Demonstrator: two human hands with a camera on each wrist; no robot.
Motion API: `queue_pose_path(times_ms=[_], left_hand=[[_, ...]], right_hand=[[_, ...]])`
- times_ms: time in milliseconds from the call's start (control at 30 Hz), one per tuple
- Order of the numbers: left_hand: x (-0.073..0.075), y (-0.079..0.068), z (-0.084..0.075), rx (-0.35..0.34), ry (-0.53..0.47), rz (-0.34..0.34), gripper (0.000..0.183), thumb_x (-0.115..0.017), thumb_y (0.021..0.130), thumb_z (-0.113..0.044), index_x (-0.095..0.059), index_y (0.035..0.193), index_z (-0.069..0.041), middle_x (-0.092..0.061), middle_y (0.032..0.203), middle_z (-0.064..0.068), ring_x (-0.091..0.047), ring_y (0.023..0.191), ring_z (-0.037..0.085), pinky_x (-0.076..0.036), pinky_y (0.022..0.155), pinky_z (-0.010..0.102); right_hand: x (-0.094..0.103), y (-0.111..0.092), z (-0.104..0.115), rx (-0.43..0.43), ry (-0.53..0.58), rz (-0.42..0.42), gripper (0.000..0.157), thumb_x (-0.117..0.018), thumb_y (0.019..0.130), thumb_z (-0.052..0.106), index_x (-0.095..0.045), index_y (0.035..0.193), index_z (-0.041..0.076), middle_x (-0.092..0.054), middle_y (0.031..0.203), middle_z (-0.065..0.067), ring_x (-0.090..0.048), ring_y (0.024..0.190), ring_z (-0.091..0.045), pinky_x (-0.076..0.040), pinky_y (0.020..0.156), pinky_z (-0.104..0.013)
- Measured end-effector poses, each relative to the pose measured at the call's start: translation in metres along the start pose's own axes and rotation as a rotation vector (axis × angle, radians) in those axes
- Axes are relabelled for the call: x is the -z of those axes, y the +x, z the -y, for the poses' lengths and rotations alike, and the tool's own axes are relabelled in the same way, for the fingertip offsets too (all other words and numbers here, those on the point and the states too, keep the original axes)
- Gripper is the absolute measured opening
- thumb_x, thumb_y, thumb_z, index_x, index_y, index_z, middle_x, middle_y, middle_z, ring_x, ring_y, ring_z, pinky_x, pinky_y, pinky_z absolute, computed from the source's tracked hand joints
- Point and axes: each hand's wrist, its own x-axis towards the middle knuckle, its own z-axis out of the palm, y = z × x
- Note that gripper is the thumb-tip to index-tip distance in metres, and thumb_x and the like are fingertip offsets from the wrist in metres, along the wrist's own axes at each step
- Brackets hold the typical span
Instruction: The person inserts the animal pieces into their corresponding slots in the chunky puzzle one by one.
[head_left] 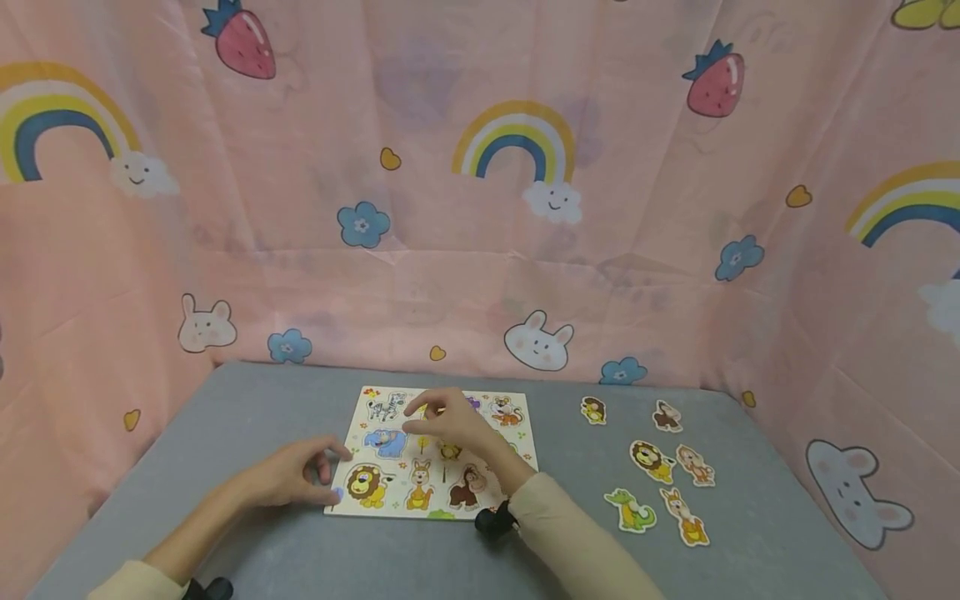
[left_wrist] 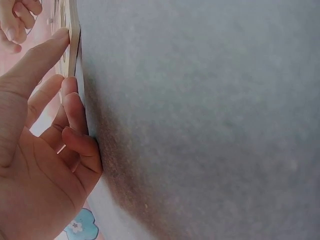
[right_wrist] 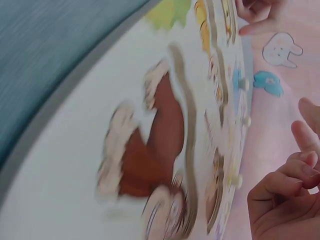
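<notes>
A white animal puzzle board lies on the grey table, with pictures of a lion, kangaroo and gorilla along its near side. My left hand rests at its left edge; in the left wrist view the thumb touches the board's rim and the other fingers bend loosely beside it. Over the board's middle hovers my right hand, thumb and forefinger apart with nothing seen between them. Near it are a blue elephant piece and a zebra. Small knobs stand up from the board in the right wrist view.
Right of the board lie several loose animal pieces: a hedgehog, gorilla, lion, monkey, crocodile and kangaroo. A pink patterned cloth hangs behind and beside the grey table.
</notes>
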Motion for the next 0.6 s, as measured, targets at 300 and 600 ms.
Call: queue_pose_path(times_ms=[300, 600], left_hand=[[0.0, 0.0, 0.0, 0.0, 0.004, -0.005, 0.053, -0.089, 0.079, -0.015, -0.061, 0.123, -0.005, -0.055, 0.084, 0.004, -0.048, 0.061, 0.013, -0.038, 0.054, 0.025], [0.001, 0.0, 0.001, -0.003, 0.017, -0.003, 0.052, -0.088, 0.08, -0.017, -0.061, 0.123, -0.006, -0.055, 0.084, 0.003, -0.048, 0.061, 0.011, -0.04, 0.055, 0.025]], right_hand=[[0.018, -0.012, -0.009, 0.018, 0.01, 0.016, 0.024, -0.077, 0.092, 0.012, -0.073, 0.11, -0.003, -0.04, 0.065, 0.001, -0.031, 0.055, -0.012, -0.031, 0.052, -0.027], [0.039, -0.023, -0.017, 0.015, -0.041, 0.018, 0.024, -0.077, 0.092, 0.016, -0.074, 0.11, 0.001, -0.045, 0.067, -0.001, -0.036, 0.059, -0.012, -0.036, 0.059, -0.028]])
